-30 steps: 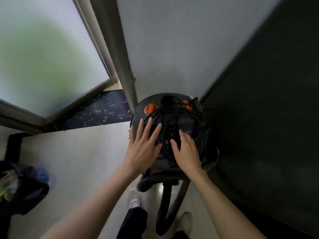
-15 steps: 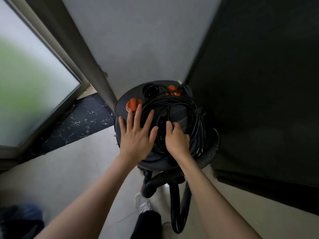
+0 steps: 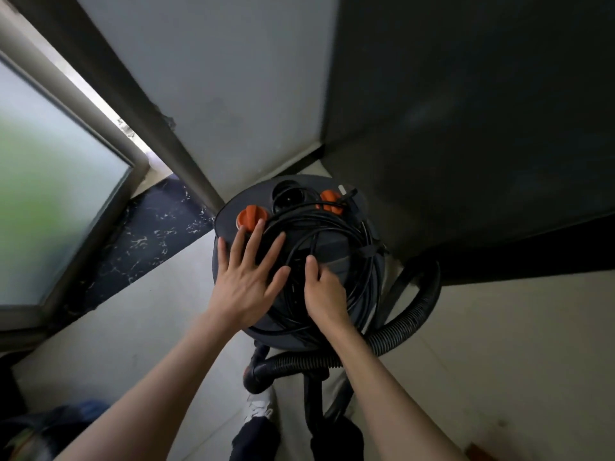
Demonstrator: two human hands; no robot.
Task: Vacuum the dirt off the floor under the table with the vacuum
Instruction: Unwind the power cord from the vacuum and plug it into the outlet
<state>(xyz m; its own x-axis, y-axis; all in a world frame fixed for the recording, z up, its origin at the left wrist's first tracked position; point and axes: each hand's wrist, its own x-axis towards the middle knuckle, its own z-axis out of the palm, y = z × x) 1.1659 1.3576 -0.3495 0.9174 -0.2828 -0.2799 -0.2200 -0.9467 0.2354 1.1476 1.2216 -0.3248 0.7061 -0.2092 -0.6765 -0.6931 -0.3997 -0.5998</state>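
Both hands stay on the vacuum (image 3: 332, 247); the view came closer.

Room dim. Soft daylight comes through frosted window (image 3: 56, 201) on left, lights pale wall beside it. Dark panel (image 3: 482, 111) far from window sits in deep shadow. Straight lines bend near picture edges. Bottom corner under window blurry. No glare.

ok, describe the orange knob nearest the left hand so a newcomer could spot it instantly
Find the round dark vacuum standing in the corner where the pale wall meets the dark panel. On its lid, just beyond the left hand, sits the orange knob. Unlike the other orange knob, it lies clear of the coiled black cord.
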